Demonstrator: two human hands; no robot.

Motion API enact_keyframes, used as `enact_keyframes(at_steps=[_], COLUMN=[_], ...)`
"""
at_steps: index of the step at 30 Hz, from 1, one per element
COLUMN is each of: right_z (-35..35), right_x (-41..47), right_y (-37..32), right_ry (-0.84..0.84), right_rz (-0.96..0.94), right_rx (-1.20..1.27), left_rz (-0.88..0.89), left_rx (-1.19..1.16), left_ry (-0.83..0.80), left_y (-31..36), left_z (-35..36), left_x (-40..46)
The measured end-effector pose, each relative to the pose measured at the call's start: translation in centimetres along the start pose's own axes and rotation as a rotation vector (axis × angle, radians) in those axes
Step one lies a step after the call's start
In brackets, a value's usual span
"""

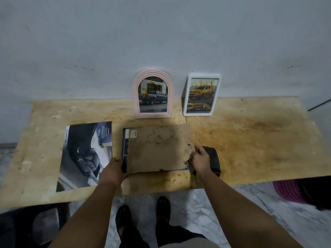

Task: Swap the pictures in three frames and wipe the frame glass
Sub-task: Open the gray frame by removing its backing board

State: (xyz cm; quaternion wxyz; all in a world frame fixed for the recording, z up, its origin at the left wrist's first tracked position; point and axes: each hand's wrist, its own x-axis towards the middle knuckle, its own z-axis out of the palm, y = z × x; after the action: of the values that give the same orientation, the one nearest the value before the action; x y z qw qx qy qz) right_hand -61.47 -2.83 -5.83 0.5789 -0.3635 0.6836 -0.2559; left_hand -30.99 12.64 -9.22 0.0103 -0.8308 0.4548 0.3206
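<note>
A black frame lies face down in the middle of the plywood table, with a stained brown backing board skewed on top of it. My left hand grips the frame's near left corner. My right hand pinches the board's near right edge, where a printed picture peeks out from under it. A dark folded cloth lies just right of that hand. A pink arched frame with a dark truck picture and a white frame with a yellow truck picture lean on the wall.
A large loose print of a dark car lies flat on the table's left part. A purple basket stands on the floor under the right end. My feet are on the marble floor by the table's near edge.
</note>
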Motion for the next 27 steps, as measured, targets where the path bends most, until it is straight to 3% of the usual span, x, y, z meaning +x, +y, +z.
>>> enact_keyframes(at_steps=[7, 27], right_z=[0.8, 1.9], right_x=[-0.9, -1.1], right_y=[-0.5, -0.7], right_ry=[0.039, 0.172], right_rz=[0.024, -0.107], right_rx=[0.136, 0.056], left_rz=[-0.032, -0.039], left_rx=[0.061, 0.066], left_ry=[-0.003, 0.028], left_y=[0.3, 0.1], left_z=[-0.5, -0.6], left_x=[0.6, 0.6])
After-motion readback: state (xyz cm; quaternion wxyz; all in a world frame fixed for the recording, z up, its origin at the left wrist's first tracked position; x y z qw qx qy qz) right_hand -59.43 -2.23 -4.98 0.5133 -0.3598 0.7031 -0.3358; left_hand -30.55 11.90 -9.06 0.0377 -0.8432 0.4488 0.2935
